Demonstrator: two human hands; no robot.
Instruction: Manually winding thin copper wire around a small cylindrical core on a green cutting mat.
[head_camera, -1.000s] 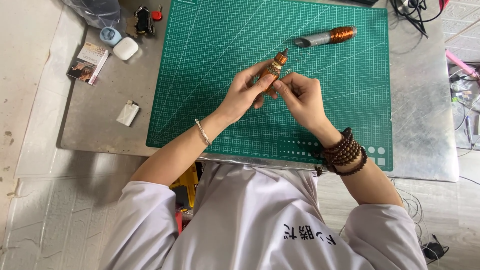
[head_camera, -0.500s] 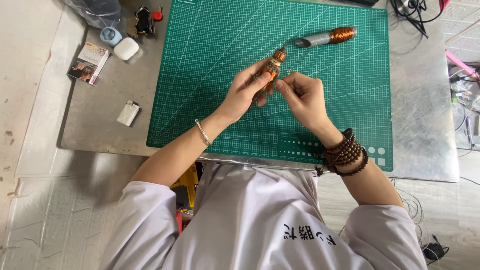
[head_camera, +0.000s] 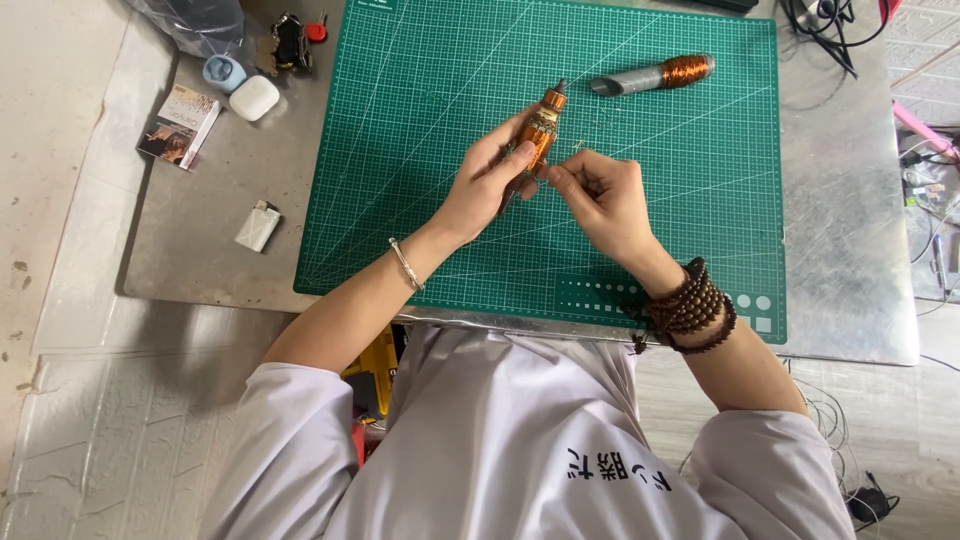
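Note:
My left hand (head_camera: 488, 185) grips a small motor armature (head_camera: 543, 125) wound with copper wire, holding it tilted above the green cutting mat (head_camera: 420, 120). My right hand (head_camera: 598, 195) sits just right of it, thumb and fingers pinched together close to the armature's lower end, apparently on a thin wire I cannot clearly make out. A second armature (head_camera: 655, 76), grey shaft with a copper winding, lies on the mat beyond my hands.
A grey metal table (head_camera: 850, 230) carries the mat. At its left lie a small printed box (head_camera: 180, 125), a white case (head_camera: 254, 97), a pale blue item (head_camera: 222, 72) and a white lighter (head_camera: 258, 225). Cables (head_camera: 830, 20) crowd the far right corner.
Both hands have stayed in nearly the same place over the mat. The armature has shifted only slightly in my left hand.

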